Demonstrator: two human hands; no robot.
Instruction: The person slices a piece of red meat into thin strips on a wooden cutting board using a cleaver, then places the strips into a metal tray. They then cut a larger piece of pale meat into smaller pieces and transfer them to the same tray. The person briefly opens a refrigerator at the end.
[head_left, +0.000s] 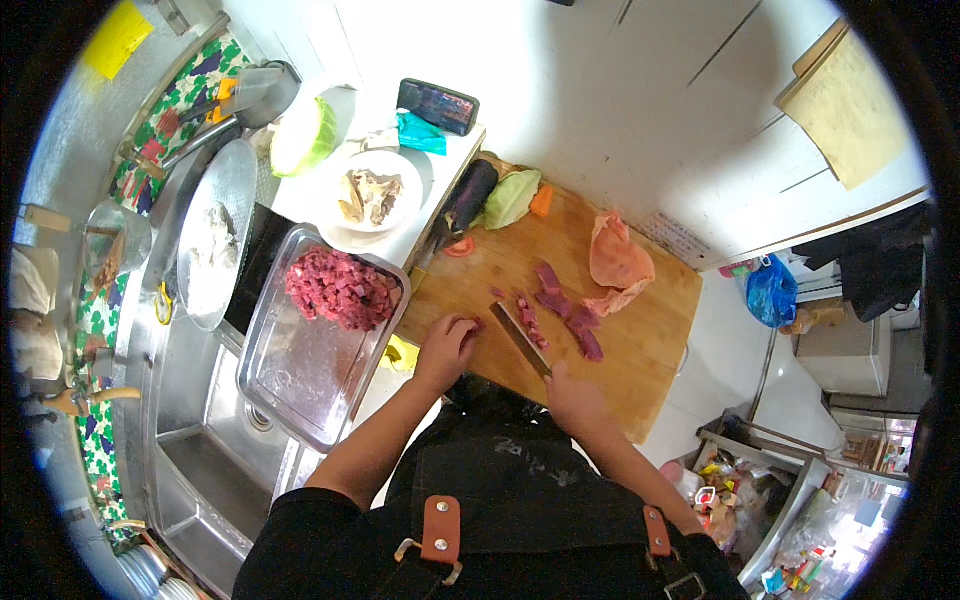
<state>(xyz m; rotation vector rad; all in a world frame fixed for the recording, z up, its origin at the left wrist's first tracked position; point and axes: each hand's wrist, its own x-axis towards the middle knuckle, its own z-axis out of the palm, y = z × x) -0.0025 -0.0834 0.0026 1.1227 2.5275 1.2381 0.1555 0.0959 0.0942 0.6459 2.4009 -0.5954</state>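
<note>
My right hand (574, 397) holds the handle of a wide-bladed kitchen knife (519, 339), its blade over the wooden cutting board (630, 390). Just right of the blade lies a row of cut red meat bits (529, 321). Longer dark red meat strips (570, 311) rest farther right. Near the board's left edge is my left hand (445, 351), fingers curled, a small dark red bit (479, 323) at the fingertips. Whether the fingers grip that bit is unclear. A pale pink piece of raw meat or skin (619, 259) lies toward the back right.
Left of the board, a metal tray (292, 375) bears a heap of diced red meat (341, 289). At the board's back left are an eggplant (472, 191), a cabbage piece (511, 199) and a carrot piece (541, 201). Behind the tray stand a white plate (411, 176) and a phone (439, 106).
</note>
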